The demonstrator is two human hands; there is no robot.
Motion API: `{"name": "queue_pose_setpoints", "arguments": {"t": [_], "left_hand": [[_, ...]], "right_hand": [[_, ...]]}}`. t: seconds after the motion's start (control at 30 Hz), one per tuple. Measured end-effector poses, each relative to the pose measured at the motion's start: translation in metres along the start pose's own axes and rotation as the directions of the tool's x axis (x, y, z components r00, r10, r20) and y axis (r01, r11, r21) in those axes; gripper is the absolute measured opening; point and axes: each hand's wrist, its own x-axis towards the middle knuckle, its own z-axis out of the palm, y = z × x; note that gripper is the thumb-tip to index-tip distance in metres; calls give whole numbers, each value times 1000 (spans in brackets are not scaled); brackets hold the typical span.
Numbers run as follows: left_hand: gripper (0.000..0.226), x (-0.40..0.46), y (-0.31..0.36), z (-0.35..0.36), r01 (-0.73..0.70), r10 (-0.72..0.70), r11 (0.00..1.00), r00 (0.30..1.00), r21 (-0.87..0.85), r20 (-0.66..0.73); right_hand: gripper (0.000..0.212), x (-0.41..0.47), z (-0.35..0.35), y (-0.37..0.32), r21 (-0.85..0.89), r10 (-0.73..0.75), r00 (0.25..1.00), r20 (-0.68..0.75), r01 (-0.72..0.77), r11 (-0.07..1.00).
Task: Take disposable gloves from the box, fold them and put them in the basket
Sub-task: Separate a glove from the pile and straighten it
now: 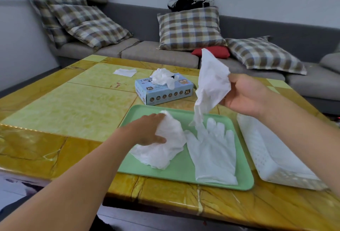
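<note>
White gloves (213, 149) lie on a mint-green tray (184, 171) beside a white perforated basket (272, 159). The box (163, 90) is pale blue, the table (73, 105) marbled yellow-green and amber, the cushions (189, 28) brown-and-cream plaid.

The only readable lettering is on the light blue glove box (164, 90) standing on the worktop (73, 105). "XL" shows twice in dark badges, once near the left of its top face and once at the right end of its front face. Blue characters along the top edge, possibly Chinese, are too blurred to read. The front's round icons carry no legible text.
</note>
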Motion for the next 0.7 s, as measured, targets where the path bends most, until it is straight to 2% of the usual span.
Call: {"name": "queue_pose_setpoints", "arguments": {"t": [0.13, 0.17, 0.23, 0.3, 0.37, 0.43, 0.5, 0.57, 0.7], "left_hand": [[33, 9, -4, -1, 68, -58, 989, 995, 134, -76], [27, 8, -7, -5, 96, -88, 983, 994, 156, -61], [42, 4, -11, -15, 159, -162, 975, 987, 158, 9], [77, -3, -10, -27, 213, -219, 971, 975, 107, 46], [109, -12, 2, -40, 202, -203, 979, 976, -15, -85], [120, -21, 30, -47, 4, -85, 956, 961, -294, -264], [115, -31, 66, -46, -254, 57, 796, 935, -549, -350], [101, -32, 98, -35, -394, 167, 660, 907, -640, -386], [21, -23, 126, -29, -446, 86, 400, 888, -800, -452]], "right_hand": [[32, -22, -17, 9, -45, 112, 994, 0, -112, 993], [33, -26, -22, 13, -41, 138, 990, -2, -138, 990], [33, -32, -34, 18, -9, 177, 984, -1, -177, 984], [30, -37, -39, 21, 8, 205, 979, -8, -205, 979], [32, -37, -41, 23, 2, 219, 976, -12, -219, 976], [35, -38, -41, 20, -24, 224, 975, 8, -224, 974], [38, -38, -38, 20, -47, 238, 971, 36, -237, 970], [37, -39, -36, 22, -67, 263, 961, 82, -258, 964], [39, -40, -44, 25, -99, 244, 959, 145, -231, 968]]}}
